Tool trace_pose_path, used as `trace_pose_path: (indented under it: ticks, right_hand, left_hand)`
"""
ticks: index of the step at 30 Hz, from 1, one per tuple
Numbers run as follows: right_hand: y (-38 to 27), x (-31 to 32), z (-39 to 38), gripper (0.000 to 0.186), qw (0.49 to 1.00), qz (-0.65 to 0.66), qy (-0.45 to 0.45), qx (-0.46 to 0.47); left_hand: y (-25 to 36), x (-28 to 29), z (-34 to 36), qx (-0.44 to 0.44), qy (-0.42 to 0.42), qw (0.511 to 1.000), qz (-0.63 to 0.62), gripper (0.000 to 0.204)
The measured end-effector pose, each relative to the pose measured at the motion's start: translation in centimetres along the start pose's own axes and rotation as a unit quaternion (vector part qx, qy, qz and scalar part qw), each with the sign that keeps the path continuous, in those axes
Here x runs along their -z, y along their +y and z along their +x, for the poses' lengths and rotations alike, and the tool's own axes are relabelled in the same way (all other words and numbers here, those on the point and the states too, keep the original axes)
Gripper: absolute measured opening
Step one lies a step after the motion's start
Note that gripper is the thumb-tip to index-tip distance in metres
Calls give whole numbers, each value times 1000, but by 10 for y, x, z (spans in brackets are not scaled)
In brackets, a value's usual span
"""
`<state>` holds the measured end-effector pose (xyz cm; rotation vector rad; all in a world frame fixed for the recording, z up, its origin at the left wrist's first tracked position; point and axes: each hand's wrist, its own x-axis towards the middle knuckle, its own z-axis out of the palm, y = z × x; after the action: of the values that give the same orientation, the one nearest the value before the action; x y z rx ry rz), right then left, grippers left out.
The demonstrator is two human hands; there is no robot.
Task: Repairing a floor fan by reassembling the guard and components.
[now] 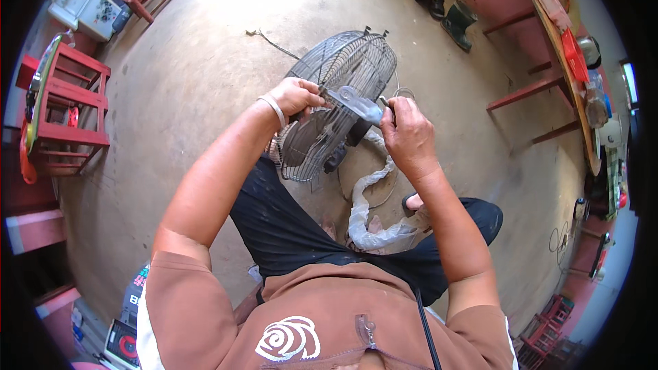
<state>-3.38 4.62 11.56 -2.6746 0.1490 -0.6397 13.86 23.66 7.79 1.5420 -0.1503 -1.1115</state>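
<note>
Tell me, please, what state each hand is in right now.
Left hand: closed, pinching one end of the translucent plastic piece.
Right hand: closed, apparently gripping that piece's other end.

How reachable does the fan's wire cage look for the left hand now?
Probably yes: the left hand is close beside the wire cage, with nothing seen blocking it, though it seems occupied with a clear plastic piece.

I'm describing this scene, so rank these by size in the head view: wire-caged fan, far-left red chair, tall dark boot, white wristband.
1. Wire-caged fan
2. Red chair
3. Tall dark boot
4. White wristband
Apparent size only.
</note>
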Motion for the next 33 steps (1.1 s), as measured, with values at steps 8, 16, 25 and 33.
trace_pose_path:
  ticks: [8,16,25,33]
  right_hand:
    - [-5,-8,9,12,999,-9,-31,-26]
    - [-23,-16,4,12,999,1,-35,-33]
    - [-12,-17,14,11,998,2,-35,-48]
    - [27,-3,31,11,997,-28,7,66]
  left_hand:
    - [14,11,0,-11,-71,997,13,5]
    - [14,8,-7,-26,-74,997,10,7]
    - [10,-9,-11,-53,-28,996,60,26]
    - [24,-24,1,5,2,996,85,36]
